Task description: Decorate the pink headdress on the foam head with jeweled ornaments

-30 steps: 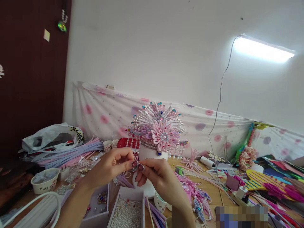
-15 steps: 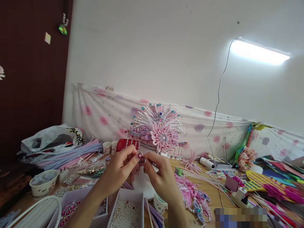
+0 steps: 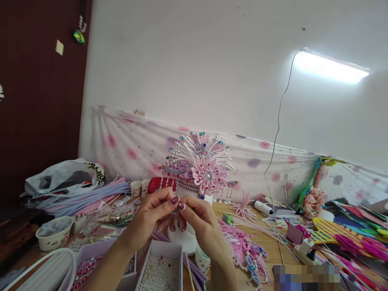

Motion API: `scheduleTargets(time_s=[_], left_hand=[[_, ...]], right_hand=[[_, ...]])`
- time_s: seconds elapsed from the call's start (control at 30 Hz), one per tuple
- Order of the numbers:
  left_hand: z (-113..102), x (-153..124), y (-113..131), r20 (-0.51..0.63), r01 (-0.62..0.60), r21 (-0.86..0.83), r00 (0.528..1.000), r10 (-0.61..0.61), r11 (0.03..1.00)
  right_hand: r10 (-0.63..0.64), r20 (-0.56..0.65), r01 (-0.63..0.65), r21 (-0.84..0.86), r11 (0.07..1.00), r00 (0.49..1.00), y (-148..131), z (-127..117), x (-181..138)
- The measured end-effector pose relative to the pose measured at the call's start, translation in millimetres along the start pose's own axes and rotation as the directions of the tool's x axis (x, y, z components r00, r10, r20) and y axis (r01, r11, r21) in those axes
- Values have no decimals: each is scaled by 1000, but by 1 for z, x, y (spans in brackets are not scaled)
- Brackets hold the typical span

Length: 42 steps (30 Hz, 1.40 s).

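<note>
My left hand (image 3: 156,212) and my right hand (image 3: 200,220) meet at the fingertips in front of me, thumbs and forefingers pinched together. Something small sits between them, mostly covered by the fingers, so its kind cannot be made out. Behind my hands stands a tall pink and white headdress (image 3: 209,173), trimmed with pearls, coloured gems and a large pink flower, above a white stand (image 3: 184,242). Below my wrists lies a white box (image 3: 181,268) of small pearl beads. Left of it, a second box (image 3: 130,275) holds pink gems and is partly hidden by my left forearm.
Bundles of pale pipe cleaners (image 3: 91,198) and a plastic bag (image 3: 60,178) lie at the left, near a paper bowl (image 3: 54,234). Right of my hands are pink tassels with beads (image 3: 242,246). A white cable (image 3: 277,129) hangs down from the wall lamp (image 3: 332,68).
My fingertips have drawn closer together and shifted slightly left. More of the lower fingers now shows beneath the pinch. The things on the table keep their places.
</note>
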<state>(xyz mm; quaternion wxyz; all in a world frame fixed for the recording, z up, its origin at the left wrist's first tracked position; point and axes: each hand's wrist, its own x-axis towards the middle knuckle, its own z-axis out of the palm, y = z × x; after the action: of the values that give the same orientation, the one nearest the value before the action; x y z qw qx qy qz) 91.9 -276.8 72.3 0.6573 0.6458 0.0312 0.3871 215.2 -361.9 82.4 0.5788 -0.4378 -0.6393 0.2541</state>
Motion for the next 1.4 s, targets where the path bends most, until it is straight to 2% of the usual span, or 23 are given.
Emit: scheduleTargets(time_s=[0.1, 0.17, 0.27, 0.33, 0.43, 0.5, 0.6, 0.67, 0.77, 0.93, 1.03, 1.17, 1.3, 1.4], left_hand=[[11, -1, -8, -166, -95, -12, 982, 92, 995], [17, -2, -14, -252, -133, 5, 959, 130, 991], [16, -3, -12, -286, -140, 146, 942, 177, 979], [6, -5, -4, -196, -114, 253, 966, 166, 961], [-16, -7, 11, 3, -43, 313, 999, 45, 949], [-29, -8, 19, 80, 5, 336, 996, -34, 942], [-36, -8, 24, 213, -3, 370, 974, -82, 929], [-35, -7, 25, 252, -24, 351, 965, -70, 936], [-31, -6, 22, 213, -18, 289, 976, -46, 957], [-32, -3, 13, 228, 15, 199, 972, -61, 980], [-31, 0, 7, 167, -33, 180, 986, 3, 983], [-24, 4, 3, 44, -145, 245, 989, 139, 959], [-9, 4, -2, -130, -205, 340, 956, 262, 918], [7, 3, -11, -276, -203, 348, 911, 307, 915]], right_hand=[[-74, -152, 69, -37, 997, 986, 4, 18, 1], [-138, -260, 115, -99, 988, 956, 8, 29, 3], [-244, -366, 159, -246, 956, 898, 13, 37, 4], [-273, -331, 177, -291, 940, 903, 12, 35, 4], [-224, -140, 181, -263, 948, 965, 7, 22, 3], [-155, 36, 159, -233, 959, 987, 5, 13, 4], [-70, 228, 111, -172, 979, 971, 3, 3, 6], [-43, 234, 71, -115, 991, 971, 4, 2, 7], [-26, 159, 34, -47, 998, 987, 5, 5, 7], [24, 100, -29, 50, 998, 995, 6, 11, 6], [15, -23, -14, 50, 999, 1000, 7, 15, 7], [-84, -202, 71, -73, 995, 976, 7, 22, 9], [-144, -296, 114, -116, 987, 944, 11, 31, 10], [-188, -368, 141, -150, 979, 911, 16, 38, 11]])
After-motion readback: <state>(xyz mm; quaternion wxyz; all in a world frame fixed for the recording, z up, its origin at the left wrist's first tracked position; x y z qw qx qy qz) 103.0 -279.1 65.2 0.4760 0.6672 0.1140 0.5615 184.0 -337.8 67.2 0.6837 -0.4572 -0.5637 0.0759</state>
